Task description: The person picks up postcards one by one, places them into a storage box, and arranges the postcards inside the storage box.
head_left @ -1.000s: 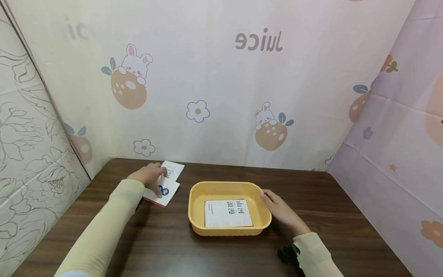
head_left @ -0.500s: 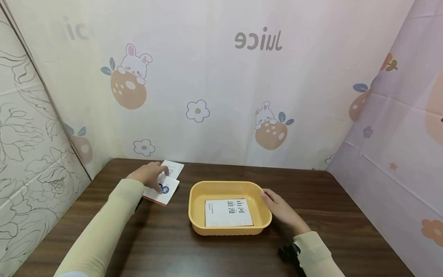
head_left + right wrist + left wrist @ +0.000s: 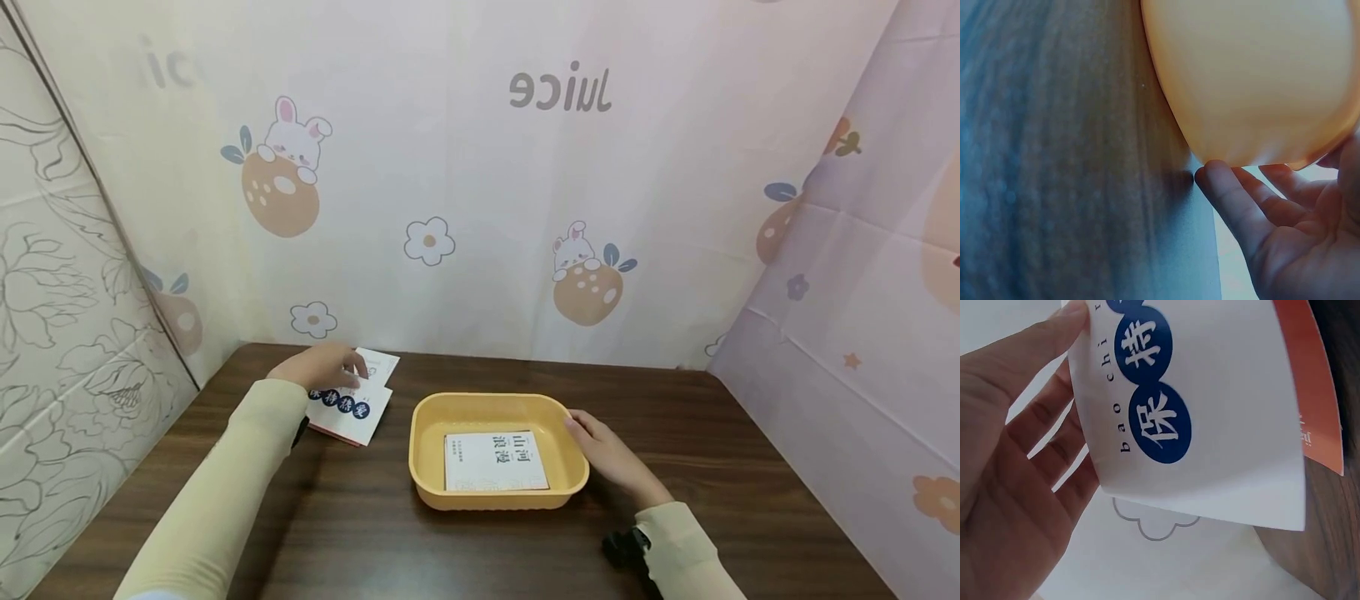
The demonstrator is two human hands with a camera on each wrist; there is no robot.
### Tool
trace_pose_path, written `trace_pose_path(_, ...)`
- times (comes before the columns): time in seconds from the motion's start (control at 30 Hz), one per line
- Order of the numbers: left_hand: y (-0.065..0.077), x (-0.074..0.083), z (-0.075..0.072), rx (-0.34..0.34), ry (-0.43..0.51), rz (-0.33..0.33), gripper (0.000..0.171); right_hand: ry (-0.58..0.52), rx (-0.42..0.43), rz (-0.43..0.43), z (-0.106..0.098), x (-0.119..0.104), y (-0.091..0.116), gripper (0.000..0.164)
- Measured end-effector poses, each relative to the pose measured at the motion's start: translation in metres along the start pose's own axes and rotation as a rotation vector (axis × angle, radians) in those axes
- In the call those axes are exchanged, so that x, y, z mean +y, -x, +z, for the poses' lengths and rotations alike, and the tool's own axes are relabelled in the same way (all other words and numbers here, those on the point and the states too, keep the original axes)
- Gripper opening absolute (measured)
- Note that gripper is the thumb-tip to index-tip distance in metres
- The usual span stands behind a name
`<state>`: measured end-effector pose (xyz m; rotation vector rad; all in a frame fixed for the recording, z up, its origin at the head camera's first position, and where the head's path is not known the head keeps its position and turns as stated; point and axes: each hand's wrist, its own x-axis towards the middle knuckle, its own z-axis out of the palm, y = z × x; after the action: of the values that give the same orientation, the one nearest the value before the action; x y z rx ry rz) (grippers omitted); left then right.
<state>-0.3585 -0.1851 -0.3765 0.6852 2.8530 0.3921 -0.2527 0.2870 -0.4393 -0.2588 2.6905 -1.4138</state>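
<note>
At the back left of the table, my left hand is at the far edge of a white card printed with a row of blue circles. In the left wrist view the thumb and fingers pinch this card along one edge, and it bends slightly. An orange-red card shows beneath it. Another white card lies partly behind the hand. My right hand grips the right end of a yellow tray, thumb over the rim and fingers against the outside wall. Inside lies a white card with dark characters.
The dark wooden table carries the tray near its middle. A printed curtain rises along its back edge, with more fabric at the left and right. A black strap sits at the right wrist.
My left thumb has drawn back toward the card's far edge, and more of the blue circles shows. The front card has shifted slightly. The right hand and tray stay put.
</note>
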Motion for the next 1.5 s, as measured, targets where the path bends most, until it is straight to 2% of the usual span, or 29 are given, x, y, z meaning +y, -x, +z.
trace_pose_path(0.23,0.011,-0.002,-0.008,0.026,0.089,0.069,0.018,-0.018,-0.012,0.013,0.001,-0.002,0.002,0.050)
trace_pose_path(0.47,0.021,-0.001,-0.020,0.028,0.206,0.059,0.023,-0.015,0.013,0.012,0.001,0.000,0.004,0.050)
trace_pose_path(0.7,0.028,0.003,-0.030,0.052,0.356,0.089,0.025,-0.044,0.006,-0.011,0.001,0.003,0.004,0.054)
trace_pose_path(0.97,0.030,0.013,-0.039,0.118,0.417,0.098,0.023,-0.033,-0.006,-0.026,0.000,0.002,0.002,0.052)
trace_pose_path(1.2,0.030,0.022,-0.044,0.162,0.415,0.132,0.025,-0.041,-0.030,-0.018,-0.004,-0.006,0.004,0.049)
trace_pose_path(1.37,0.027,0.028,-0.047,0.180,0.419,0.154,0.024,-0.061,-0.045,-0.017,-0.007,-0.029,0.014,0.046)
trace_pose_path(1.5,0.026,0.033,-0.048,0.165,0.444,0.167,0.025,-0.070,-0.047,-0.017,-0.006,-0.025,0.012,0.047)
